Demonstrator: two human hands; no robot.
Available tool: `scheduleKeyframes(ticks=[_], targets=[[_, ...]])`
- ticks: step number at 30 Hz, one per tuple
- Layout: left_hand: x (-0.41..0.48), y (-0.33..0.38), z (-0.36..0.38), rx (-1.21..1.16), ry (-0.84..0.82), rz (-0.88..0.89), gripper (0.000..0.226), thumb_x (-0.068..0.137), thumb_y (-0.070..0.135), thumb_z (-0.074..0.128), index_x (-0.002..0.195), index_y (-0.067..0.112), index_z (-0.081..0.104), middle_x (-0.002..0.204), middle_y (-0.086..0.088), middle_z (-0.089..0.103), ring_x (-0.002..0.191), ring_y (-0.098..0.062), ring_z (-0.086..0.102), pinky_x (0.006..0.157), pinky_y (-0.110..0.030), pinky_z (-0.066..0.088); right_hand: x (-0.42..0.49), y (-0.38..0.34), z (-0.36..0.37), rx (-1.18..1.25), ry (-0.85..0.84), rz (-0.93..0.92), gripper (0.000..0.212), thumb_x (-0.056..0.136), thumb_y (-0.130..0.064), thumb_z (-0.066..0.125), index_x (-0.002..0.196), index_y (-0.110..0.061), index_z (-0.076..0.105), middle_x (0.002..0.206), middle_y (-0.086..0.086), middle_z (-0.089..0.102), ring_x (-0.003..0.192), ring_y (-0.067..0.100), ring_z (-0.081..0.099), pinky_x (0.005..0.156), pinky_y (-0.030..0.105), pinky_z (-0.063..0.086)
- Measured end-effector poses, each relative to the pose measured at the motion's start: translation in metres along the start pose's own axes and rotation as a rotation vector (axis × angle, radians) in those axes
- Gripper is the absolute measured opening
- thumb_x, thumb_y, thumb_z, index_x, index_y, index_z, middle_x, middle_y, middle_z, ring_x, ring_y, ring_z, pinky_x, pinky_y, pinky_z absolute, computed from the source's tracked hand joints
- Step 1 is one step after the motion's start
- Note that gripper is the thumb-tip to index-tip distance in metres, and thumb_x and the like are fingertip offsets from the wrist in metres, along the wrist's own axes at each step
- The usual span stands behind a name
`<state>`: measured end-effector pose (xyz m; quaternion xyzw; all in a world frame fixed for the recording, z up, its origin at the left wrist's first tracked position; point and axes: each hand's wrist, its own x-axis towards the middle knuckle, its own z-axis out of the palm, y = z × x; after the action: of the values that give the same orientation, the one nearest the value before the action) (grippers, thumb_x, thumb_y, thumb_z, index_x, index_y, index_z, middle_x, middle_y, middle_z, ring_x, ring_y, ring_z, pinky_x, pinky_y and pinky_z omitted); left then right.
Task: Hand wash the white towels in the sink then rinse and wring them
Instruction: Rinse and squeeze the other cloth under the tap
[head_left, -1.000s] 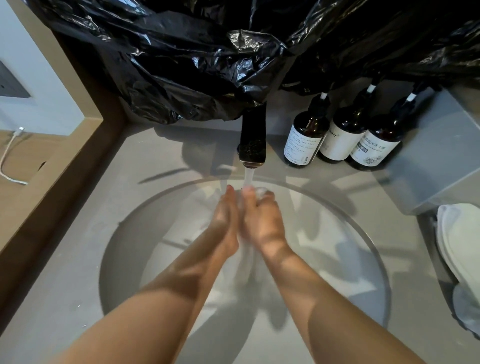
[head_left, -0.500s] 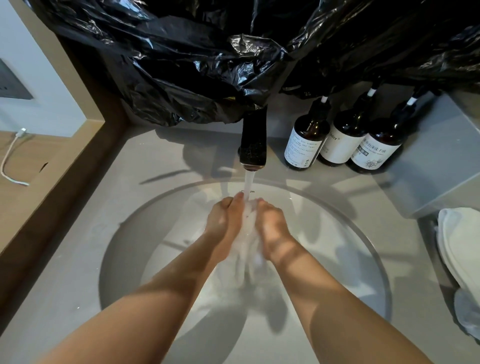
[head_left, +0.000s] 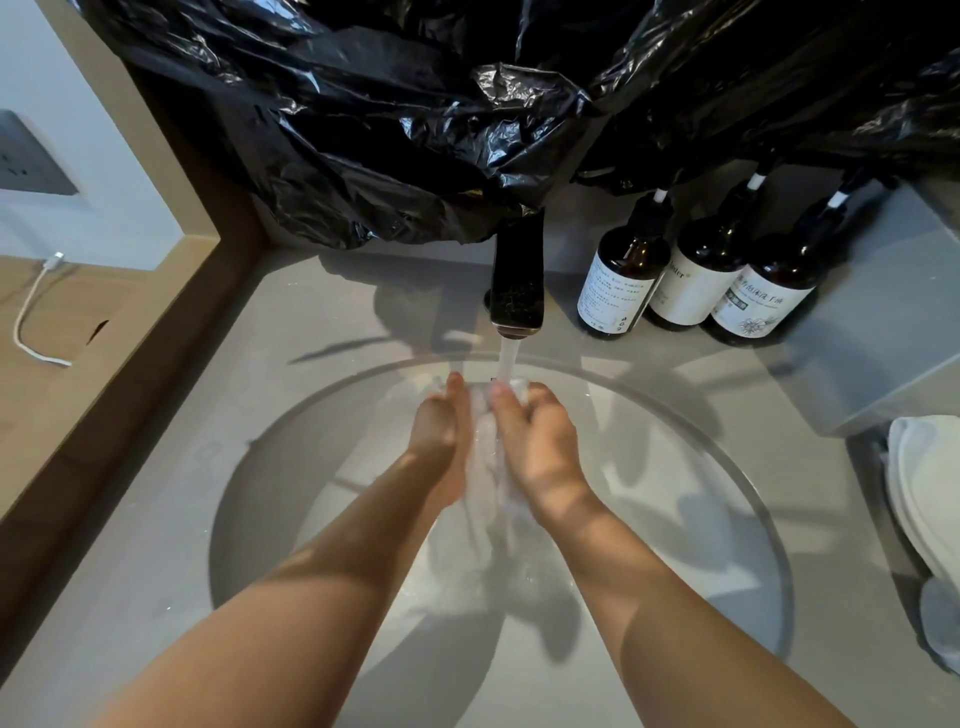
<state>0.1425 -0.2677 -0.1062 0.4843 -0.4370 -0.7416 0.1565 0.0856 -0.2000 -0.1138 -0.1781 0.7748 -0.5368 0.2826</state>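
Observation:
A wet white towel (head_left: 488, 467) hangs bunched between my two hands over the round sink (head_left: 753, 509), and its lower part trails down toward the basin. My left hand (head_left: 439, 441) presses against the towel's left side with the fingers straight. My right hand (head_left: 535, 441) grips the towel's top, fingers curled over it. Water runs from the black faucet (head_left: 517, 283) onto the towel's top and my right fingers. More white cloth (head_left: 924, 488) lies on the counter at the right edge.
Three dark bottles (head_left: 696, 280) with white labels stand behind the sink to the right, next to a grey box (head_left: 883, 322). Black plastic sheeting (head_left: 415, 130) hangs over the wall above the faucet. A wooden ledge (head_left: 104, 374) with a white cable borders the counter on the left.
My hands had come apart slightly with the towel lower between them; now they are pressed close again and raised toward the water stream.

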Motion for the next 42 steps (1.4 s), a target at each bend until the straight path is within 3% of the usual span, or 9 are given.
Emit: scheduleKeyframes(ticks=[5, 9, 14, 19, 24, 30, 33, 37, 42], targets=[[0.002, 0.017, -0.017, 0.066, -0.294, -0.049, 0.027, 0.097, 0.008, 0.039, 0.087, 0.007, 0.065, 0.076, -0.007, 0.067, 0.070, -0.018, 0.062, 0.063, -0.025, 0.047, 0.020, -0.012, -0.014, 0.166, 0.061, 0.292, 0.031, 0.091, -0.038, 0.058, 0.093, -0.007, 0.054, 0.090, 0.009, 0.061, 0.087, 0.028, 0.060, 0.081, 0.033, 0.047], [0.009, 0.021, -0.033, 0.161, -0.311, -0.096, 0.030, 0.090, -0.016, 0.035, 0.108, -0.002, 0.056, 0.106, -0.018, 0.064, 0.095, -0.025, 0.065, 0.080, -0.030, 0.055, 0.016, -0.006, -0.031, 0.400, -0.153, 0.369, 0.012, 0.086, 0.002, 0.053, 0.085, -0.001, 0.064, 0.082, 0.015, 0.063, 0.072, 0.023, 0.061, 0.063, 0.027, 0.050], [0.012, 0.006, -0.036, 0.080, -0.246, -0.022, 0.021, 0.094, 0.002, 0.052, 0.114, -0.003, 0.057, 0.105, -0.014, 0.067, 0.084, -0.016, 0.068, 0.069, -0.022, 0.058, 0.006, 0.004, -0.031, 0.356, -0.188, 0.261, 0.005, 0.089, 0.003, 0.057, 0.092, 0.006, 0.061, 0.107, 0.034, 0.063, 0.091, 0.036, 0.067, 0.081, 0.036, 0.056], [0.005, -0.014, -0.030, -0.098, -0.155, 0.046, 0.010, 0.092, 0.014, 0.059, 0.091, 0.008, 0.067, 0.082, -0.004, 0.073, 0.070, -0.014, 0.069, 0.054, -0.022, 0.053, 0.004, 0.009, -0.023, 0.353, -0.075, 0.220, 0.027, 0.088, -0.017, 0.066, 0.112, -0.007, 0.065, 0.108, 0.015, 0.070, 0.101, 0.029, 0.067, 0.089, 0.037, 0.054], [-0.005, -0.025, -0.032, -0.058, -0.406, -0.009, 0.040, 0.101, 0.029, 0.041, 0.080, 0.033, 0.074, 0.079, 0.002, 0.064, 0.078, -0.016, 0.058, 0.072, -0.030, 0.041, 0.005, 0.010, -0.015, 0.382, -0.047, 0.242, 0.024, 0.086, -0.033, 0.065, 0.107, -0.023, 0.059, 0.118, 0.014, 0.064, 0.107, 0.032, 0.063, 0.097, 0.050, 0.049], [0.012, -0.018, -0.037, -0.208, -0.324, 0.021, 0.036, 0.089, 0.017, 0.057, 0.118, -0.003, 0.058, 0.109, -0.018, 0.068, 0.098, -0.030, 0.067, 0.071, -0.031, 0.057, 0.006, 0.008, -0.028, 0.608, -0.276, 0.322, 0.025, 0.091, 0.000, 0.051, 0.113, 0.006, 0.062, 0.102, 0.022, 0.066, 0.085, 0.027, 0.067, 0.081, 0.035, 0.053], [0.014, -0.025, -0.035, -0.218, -0.266, -0.008, 0.063, 0.085, 0.033, 0.060, 0.129, -0.010, 0.048, 0.122, -0.031, 0.056, 0.103, -0.039, 0.062, 0.073, -0.038, 0.057, 0.004, 0.012, -0.021, 0.361, -0.269, 0.256, 0.022, 0.094, -0.011, 0.055, 0.113, -0.007, 0.064, 0.100, 0.011, 0.070, 0.081, 0.020, 0.068, 0.067, 0.025, 0.053], [0.015, -0.021, -0.028, -0.179, -0.273, 0.070, 0.046, 0.092, 0.030, 0.056, 0.123, -0.005, 0.056, 0.107, -0.024, 0.064, 0.090, -0.031, 0.067, 0.067, -0.032, 0.055, 0.004, 0.019, -0.013, 0.137, -0.228, 0.202, 0.034, 0.096, -0.034, 0.054, 0.127, -0.022, 0.051, 0.121, -0.001, 0.062, 0.102, 0.017, 0.061, 0.082, 0.027, 0.050], [0.008, -0.018, -0.028, -0.007, -0.531, 0.034, 0.028, 0.097, 0.021, 0.053, 0.121, 0.008, 0.059, 0.111, -0.014, 0.067, 0.102, -0.027, 0.066, 0.090, -0.041, 0.053, 0.006, 0.014, -0.016, 0.262, -0.006, 0.257, 0.019, 0.089, -0.028, 0.064, 0.086, -0.010, 0.063, 0.090, 0.015, 0.070, 0.079, 0.029, 0.068, 0.077, 0.036, 0.055]])
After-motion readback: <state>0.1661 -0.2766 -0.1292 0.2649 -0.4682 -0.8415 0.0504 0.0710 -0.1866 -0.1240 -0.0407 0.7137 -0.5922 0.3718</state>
